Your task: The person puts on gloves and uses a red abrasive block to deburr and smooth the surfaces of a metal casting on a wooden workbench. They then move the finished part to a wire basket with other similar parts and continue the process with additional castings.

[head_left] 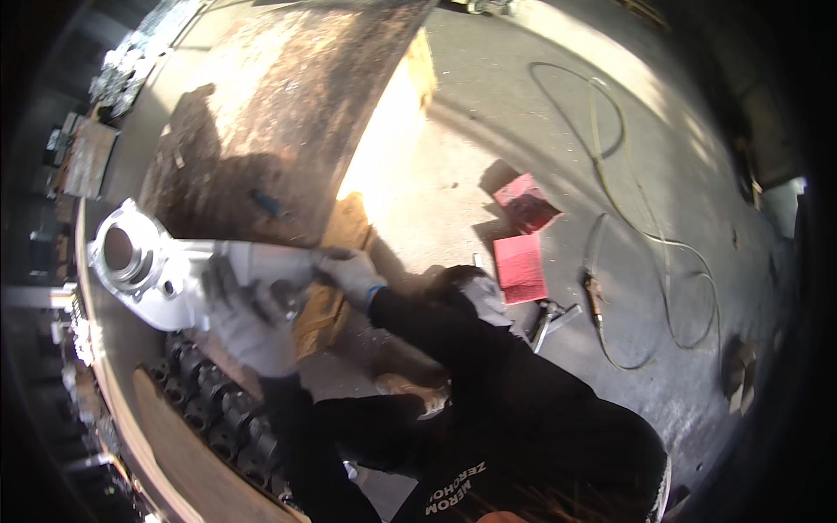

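A large silver metal casting (187, 261), with a round bored flange at its left end and a long narrower body, rests at the near edge of the rust-brown bench. My left hand (248, 327), in a grey glove, holds its near side with fingers laid over the body. The gloved right hand (349, 272), blue at the cuff, is closed around the narrow right end. The undersides of both grips are hidden. Farther along the bench top, a small blue-handled object (266, 203) lies in shadow.
Many dark metal parts (218, 401) fill a container below the casting, beside a curved wooden edge (187, 444). On the floor to the right lie two red pieces (520, 268), a metal tool (551, 321), and a hose (649, 235) near a brownish nozzle-like tool (595, 295).
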Available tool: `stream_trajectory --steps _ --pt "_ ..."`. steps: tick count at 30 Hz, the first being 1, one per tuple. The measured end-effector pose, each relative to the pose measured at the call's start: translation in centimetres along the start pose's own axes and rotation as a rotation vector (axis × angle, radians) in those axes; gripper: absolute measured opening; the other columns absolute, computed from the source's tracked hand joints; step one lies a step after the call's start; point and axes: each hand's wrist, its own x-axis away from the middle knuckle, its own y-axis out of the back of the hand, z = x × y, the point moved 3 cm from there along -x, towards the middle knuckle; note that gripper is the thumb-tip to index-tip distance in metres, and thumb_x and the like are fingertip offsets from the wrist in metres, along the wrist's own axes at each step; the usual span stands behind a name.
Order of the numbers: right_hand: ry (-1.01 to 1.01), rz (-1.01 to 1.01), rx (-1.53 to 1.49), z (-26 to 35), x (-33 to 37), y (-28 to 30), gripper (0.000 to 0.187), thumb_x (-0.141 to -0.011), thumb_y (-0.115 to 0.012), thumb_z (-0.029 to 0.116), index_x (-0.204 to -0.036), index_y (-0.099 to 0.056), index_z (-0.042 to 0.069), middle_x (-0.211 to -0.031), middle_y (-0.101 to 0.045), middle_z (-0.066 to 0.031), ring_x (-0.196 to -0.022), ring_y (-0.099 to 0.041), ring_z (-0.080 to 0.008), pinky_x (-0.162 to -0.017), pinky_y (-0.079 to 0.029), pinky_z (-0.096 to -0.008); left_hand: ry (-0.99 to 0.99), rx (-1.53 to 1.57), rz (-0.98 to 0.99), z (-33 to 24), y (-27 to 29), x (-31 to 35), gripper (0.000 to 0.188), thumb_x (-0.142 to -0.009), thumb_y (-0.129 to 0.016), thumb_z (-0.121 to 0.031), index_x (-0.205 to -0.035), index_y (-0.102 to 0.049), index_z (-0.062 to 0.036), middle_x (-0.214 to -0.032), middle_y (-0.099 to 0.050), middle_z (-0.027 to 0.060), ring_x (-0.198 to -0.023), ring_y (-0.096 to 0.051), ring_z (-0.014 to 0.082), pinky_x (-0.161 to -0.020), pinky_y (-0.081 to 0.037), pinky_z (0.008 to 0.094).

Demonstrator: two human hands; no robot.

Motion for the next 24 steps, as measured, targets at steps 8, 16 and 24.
stream_trajectory --steps 8,16,24 --pt "-0.094 0.179 -0.191 -0.5 -0.8 -0.4 0.025 -0.101 -0.060 0.024 -0.114 -0.065 0.004 -0.106 -0.066 -0.0036 -0.097 -0.061 -0.0144 -0.094 -0.048 -0.0281 -0.071 0.139 0.052 0.2 0.5 -0.3 0.063 -0.095 -0.062 -0.023 -0.151 -0.038 -0.0035 -0.151 -0.041 0.0207 -0.144 -0.034 0.0417 -0.115 -0.035 0.0489" --pt "-0.041 0.170 0.083 3.2 1.1 0.4 0.026 -0.099 -0.061 0.020 -0.119 -0.063 0.003 -0.110 -0.067 -0.0041 -0.102 -0.063 -0.0161 -0.092 -0.051 -0.0284 -0.073 0.149 0.148 0.9 1.0 -0.3 0.080 -0.079 -0.065 -0.011 -0.152 -0.034 -0.0044 -0.153 -0.039 0.0160 -0.146 -0.032 0.0387 -0.117 -0.034 0.0449" --pt "-0.087 0.253 0.072 -0.9 3.4 -1.0 0.046 -0.100 -0.061 0.027 -0.136 -0.055 -0.001 -0.130 -0.061 -0.0104 -0.117 -0.059 -0.0186 -0.103 -0.048 -0.0320 -0.042 0.109 0.117 0.5 0.4 -0.2 0.082 -0.077 -0.061 -0.002 -0.154 -0.033 -0.0072 -0.156 -0.037 0.0142 -0.148 -0.030 0.0352 -0.120 -0.029 0.0458"
